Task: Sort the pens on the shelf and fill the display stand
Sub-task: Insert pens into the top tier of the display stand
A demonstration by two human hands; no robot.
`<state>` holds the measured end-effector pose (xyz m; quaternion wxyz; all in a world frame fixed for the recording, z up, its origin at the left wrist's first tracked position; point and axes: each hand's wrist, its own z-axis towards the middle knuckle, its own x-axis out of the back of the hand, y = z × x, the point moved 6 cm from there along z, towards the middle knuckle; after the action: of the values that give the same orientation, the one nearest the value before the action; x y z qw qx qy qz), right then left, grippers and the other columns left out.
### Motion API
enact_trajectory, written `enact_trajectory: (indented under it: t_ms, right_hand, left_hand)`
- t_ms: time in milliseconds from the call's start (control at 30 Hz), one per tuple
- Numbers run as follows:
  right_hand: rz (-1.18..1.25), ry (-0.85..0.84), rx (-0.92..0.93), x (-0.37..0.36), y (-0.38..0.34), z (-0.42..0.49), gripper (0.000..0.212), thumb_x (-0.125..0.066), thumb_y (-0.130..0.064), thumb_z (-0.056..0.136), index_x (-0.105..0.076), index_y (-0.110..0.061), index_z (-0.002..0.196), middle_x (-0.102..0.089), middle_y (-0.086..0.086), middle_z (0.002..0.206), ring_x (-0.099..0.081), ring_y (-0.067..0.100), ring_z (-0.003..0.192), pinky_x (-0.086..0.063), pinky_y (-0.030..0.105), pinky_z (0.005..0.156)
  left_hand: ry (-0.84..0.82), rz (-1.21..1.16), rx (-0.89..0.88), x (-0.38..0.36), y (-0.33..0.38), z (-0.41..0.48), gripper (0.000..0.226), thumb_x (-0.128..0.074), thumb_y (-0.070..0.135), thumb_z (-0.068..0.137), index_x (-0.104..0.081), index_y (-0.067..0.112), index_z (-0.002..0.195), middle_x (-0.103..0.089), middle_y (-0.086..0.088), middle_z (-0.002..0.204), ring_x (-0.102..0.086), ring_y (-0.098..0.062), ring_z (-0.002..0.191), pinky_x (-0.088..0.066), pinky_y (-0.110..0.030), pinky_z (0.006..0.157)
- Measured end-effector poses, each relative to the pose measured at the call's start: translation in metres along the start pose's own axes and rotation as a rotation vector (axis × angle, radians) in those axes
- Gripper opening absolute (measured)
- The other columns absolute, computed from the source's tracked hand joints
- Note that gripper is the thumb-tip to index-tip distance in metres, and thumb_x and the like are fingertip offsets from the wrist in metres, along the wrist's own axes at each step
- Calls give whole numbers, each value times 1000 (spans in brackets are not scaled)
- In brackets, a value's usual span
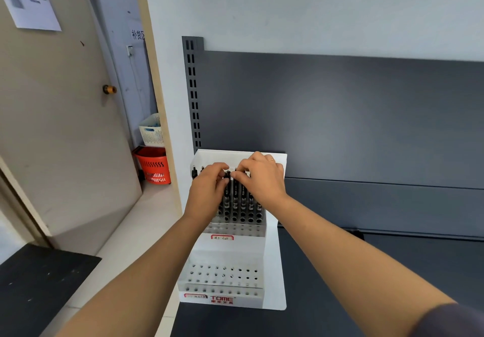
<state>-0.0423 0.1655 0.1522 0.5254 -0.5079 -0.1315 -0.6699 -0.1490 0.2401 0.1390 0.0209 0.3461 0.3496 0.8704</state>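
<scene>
My two forearms reach forward over the dark shelf [340,297]. The white stand [275,258] sits at the shelf's left end. Its lowest tier, nearest to me, shows rows of empty holes above a red "TOME" logo [221,299]. Higher up there is a small red-framed label [222,237], and above it another tier with holes.

In that upper tier the black pens [243,198] stand upright side by side, with a row of open holes in front of them. My left hand [207,190] is at the top of one pen [226,179] – the fingers are curled and pinch its cap. My right hand [262,182] is just beside it, almost touching the left one. Its thumb and forefinger are closed together on the tops of the pens; which one exactly they pinch, I cannot tell. This hand has a ring [270,159].

Behind the stand rises the grey back panel [340,116] with a slotted rail [193,88]. Far to the left – a red basket [154,165] on the floor, a white basket [151,130] above it, and a beige door [65,127].
</scene>
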Motion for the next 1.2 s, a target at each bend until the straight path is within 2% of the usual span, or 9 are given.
enact_trajectory:
  t_ms: [100, 200, 367, 500, 633, 733, 833, 967, 1200]
  right_hand:
    - [-5, -17, 37, -2, 1, 1, 23, -57, -49, 87, -69, -30, 90, -54, -9, 102, -44, 18, 106, -27, 34, 85]
    - [-5, 7, 47, -2, 2, 0, 18, -59, -47, 87, -67, -30, 90, -50, -10, 101, -43, 17, 106, -24, 32, 85]
    - [13, 44, 69, -2, 1, -2, 20, -57, -44, 89, -66, -29, 98, -49, -9, 104, -42, 16, 109, -23, 30, 86]
    - [121, 144, 28, 18, 20, -7, 22, -55, -38, 92, -63, -22, 103, -52, -3, 111, -46, 21, 107, -32, 32, 88]
    - [132, 153, -25, 36, 59, -17, 22, -54, -34, 94, -61, -18, 107, -52, 0, 113, -48, 22, 104, -43, 36, 88]
    - [94, 104, -68, 45, 103, -31, 23, -54, -33, 95, -60, -18, 110, -54, 2, 114, -49, 23, 104, -45, 35, 85]
    - [67, -1, -122, 52, 153, -50, 24, -53, -32, 95, -61, -19, 112, -57, 2, 114, -50, 25, 108, -46, 38, 86]
    - [48, -192, -212, 64, 220, -74, 26, -52, -33, 95, -60, -21, 116, -57, 1, 114, -51, 24, 108, -46, 38, 89]
    - [41, -422, -290, 75, 306, -102, 28, -51, -31, 95, -58, -20, 120, -59, 4, 117, -55, 22, 108, -47, 36, 90]
  left_hand:
    - [-10, 20, -18, 0, 0, 1, 18, -56, 5, 90, -62, 8, 106, -63, -5, 101, -49, -10, 84, -34, -16, 74]
    - [-13, 18, -29, 0, -1, 0, 18, -55, 3, 89, -62, 8, 105, -64, -5, 102, -50, -12, 85, -36, -19, 75]
    - [21, 87, -61, 1, 6, 3, 21, -53, 10, 92, -63, 11, 111, -61, -5, 112, -52, -23, 102, -41, -30, 86]
    - [105, 165, -134, -1, 33, 10, 19, -55, 15, 91, -64, 16, 108, -61, -3, 113, -51, -23, 106, -36, -33, 87]
    - [73, 222, -285, -26, 73, 13, 15, -57, 19, 91, -65, 17, 103, -62, -2, 107, -52, -23, 103, -30, -29, 83]
    - [7, 231, -397, -59, 103, 9, 13, -58, 19, 90, -66, 16, 100, -64, -1, 102, -54, -26, 97, -34, -32, 81]
    - [-97, 195, -425, -103, 126, 2, 14, -57, 19, 90, -65, 18, 101, -64, 2, 99, -54, -23, 96, -36, -34, 82]
    - [-207, 190, -387, -162, 146, -6, 14, -56, 22, 90, -64, 21, 102, -63, 6, 101, -52, -21, 99, -36, -33, 84]
    - [-358, 244, -277, -244, 163, -22, 17, -52, 29, 93, -60, 26, 108, -61, 9, 100, -49, -16, 102, -32, -29, 84]
